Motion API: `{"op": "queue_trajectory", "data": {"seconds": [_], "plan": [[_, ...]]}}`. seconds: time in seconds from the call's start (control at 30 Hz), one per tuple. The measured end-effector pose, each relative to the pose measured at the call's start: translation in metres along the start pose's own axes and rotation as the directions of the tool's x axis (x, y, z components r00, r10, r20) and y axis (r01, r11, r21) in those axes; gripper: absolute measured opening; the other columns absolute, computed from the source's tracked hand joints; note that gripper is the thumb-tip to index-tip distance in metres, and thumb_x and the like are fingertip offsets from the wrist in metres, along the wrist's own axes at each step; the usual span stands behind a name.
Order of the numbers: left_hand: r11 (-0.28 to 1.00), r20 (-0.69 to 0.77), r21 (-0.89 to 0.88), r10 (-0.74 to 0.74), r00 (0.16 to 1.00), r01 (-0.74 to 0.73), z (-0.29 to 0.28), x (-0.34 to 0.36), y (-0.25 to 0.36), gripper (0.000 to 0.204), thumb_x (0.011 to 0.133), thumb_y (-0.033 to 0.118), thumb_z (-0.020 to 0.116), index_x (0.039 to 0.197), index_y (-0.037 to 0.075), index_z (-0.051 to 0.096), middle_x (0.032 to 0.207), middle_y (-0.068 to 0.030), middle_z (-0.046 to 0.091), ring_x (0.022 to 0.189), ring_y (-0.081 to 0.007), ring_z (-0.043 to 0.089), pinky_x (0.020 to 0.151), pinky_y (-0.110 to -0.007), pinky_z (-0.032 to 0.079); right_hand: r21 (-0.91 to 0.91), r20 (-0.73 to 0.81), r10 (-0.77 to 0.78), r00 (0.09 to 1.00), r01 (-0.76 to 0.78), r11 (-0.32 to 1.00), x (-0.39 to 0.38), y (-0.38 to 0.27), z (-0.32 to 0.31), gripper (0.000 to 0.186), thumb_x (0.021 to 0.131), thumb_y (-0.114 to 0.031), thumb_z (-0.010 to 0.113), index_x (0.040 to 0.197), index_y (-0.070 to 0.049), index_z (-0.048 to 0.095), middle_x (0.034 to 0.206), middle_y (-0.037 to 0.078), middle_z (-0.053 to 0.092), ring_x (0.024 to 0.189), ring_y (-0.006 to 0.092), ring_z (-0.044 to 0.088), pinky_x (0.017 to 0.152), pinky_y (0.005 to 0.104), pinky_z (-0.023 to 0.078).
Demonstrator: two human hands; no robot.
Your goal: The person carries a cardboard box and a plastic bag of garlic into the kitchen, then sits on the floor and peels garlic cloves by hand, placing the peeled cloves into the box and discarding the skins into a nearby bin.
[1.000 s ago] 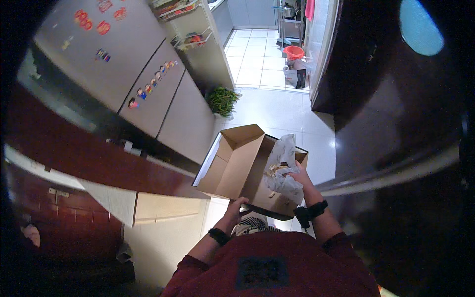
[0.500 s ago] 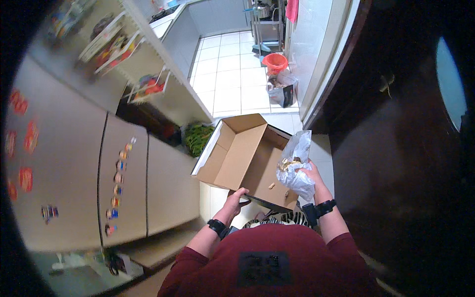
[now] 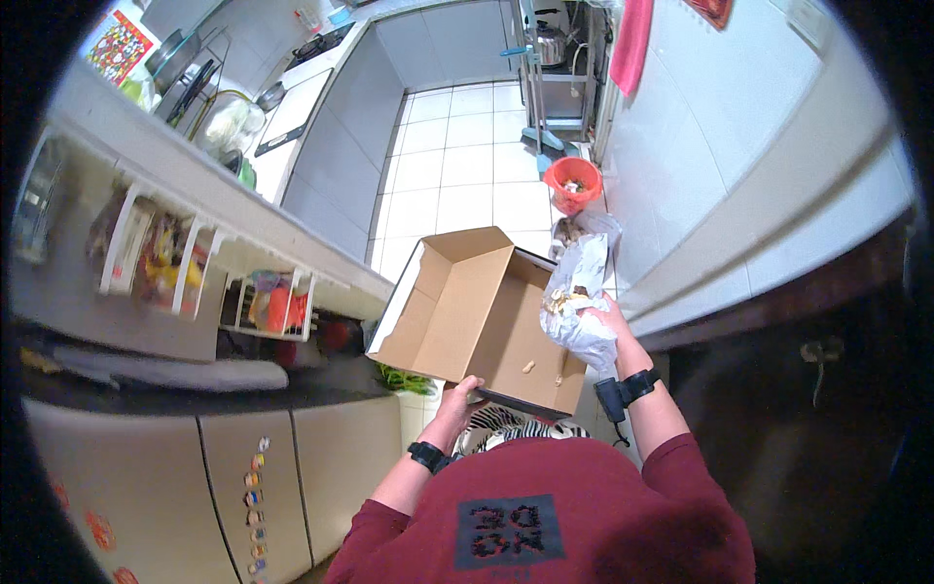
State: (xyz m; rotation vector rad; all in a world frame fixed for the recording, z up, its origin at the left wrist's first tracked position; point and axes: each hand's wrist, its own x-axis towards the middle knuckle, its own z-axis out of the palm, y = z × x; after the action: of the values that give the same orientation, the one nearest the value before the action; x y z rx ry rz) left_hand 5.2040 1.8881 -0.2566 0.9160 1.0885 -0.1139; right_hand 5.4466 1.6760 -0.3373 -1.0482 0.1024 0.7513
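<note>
Two hands in use: left hand (image 3: pixel 457 404) on open cardboard box (image 3: pixel 455 316), right hand (image 3: pixel 613 326) on crumpled white wrap (image 3: pixel 590 343)

Far left, low: pale refrigerator (image 3: pixel 117 477), row of small figure magnets (image 3: pixel 254 498) on its front. Above it, white wire baskets (image 3: pixel 195 263) with mixed packets; contents blurred. Further up, light counter (image 3: pixel 302 122) with kitchenware on it. Bunch of green vegetables (image 3: pixel 404 381) low down, partly hidden behind the box.

Box next, held out in front of the body, open side up, brown inside, two sections side by side; white strip along its left edge. Left hand closed on the near edge close to the divide, thumb over the top, other fingers mostly hidden. Black band (image 3: pixel 429 454) on that wrist. Right section of the box: small pale piece (image 3: pixel 528 367) on the bottom, another bit nearer the right end.

Behind, blue broom (image 3: pixel 543 139) upright by a metal pot (image 3: pixel 550 45). Wrap sits over the box's right end, brownish and pale scraps (image 3: pixel 574 300) in its folds. Right hand grips it from the right side; fingers partly covered. Beyond, red bin (image 3: pixel 574 187) on the tiles, plastic bag (image 3: pixel 581 232) just in front of it. Pink cloth (image 3: pixel 632 44) hangs upper right. Dark door (image 3: pixel 769 419), far right.
</note>
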Motion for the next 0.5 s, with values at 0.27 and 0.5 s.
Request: {"op": "queue_trajectory", "data": {"seconds": [0.27, 0.5], "plan": [[0.994, -0.009, 0.106, -0.035, 0.999, 0.036, 0.028, 0.157, 0.142, 0.024, 0.078, 0.026, 0.058, 0.095, 0.01, 0.051, 0.1, -0.0043, 0.049, 0.096, -0.0167, 0.047, 0.075, -0.04, 0.047, -0.091, -0.226, 0.005, 0.974, -0.026, 0.996, 0.208, -0.033, -0.028, 0.047, 0.075, 0.001, 0.061, 0.119, 0.0, 0.045, 0.101, 0.012, 0.061, 0.087, 0.0212, 0.062, 0.073, 0.0336, 0.051], [0.996, -0.083, 0.075, -0.04, 0.996, 0.046, 0.036, 0.304, 0.227, 0.038, 0.076, 0.013, 0.059, 0.109, 0.006, 0.042, 0.109, -0.0083, 0.046, 0.099, -0.0205, 0.05, 0.078, -0.046, 0.05, 0.021, -0.406, -0.004, 0.914, 0.013, 1.0, 0.368, -0.016, -0.073, 0.043, 0.075, 0.0, 0.062, 0.116, 0.0, 0.049, 0.1, 0.013, 0.061, 0.084, 0.022, 0.061, 0.072, 0.0349, 0.051]]}}
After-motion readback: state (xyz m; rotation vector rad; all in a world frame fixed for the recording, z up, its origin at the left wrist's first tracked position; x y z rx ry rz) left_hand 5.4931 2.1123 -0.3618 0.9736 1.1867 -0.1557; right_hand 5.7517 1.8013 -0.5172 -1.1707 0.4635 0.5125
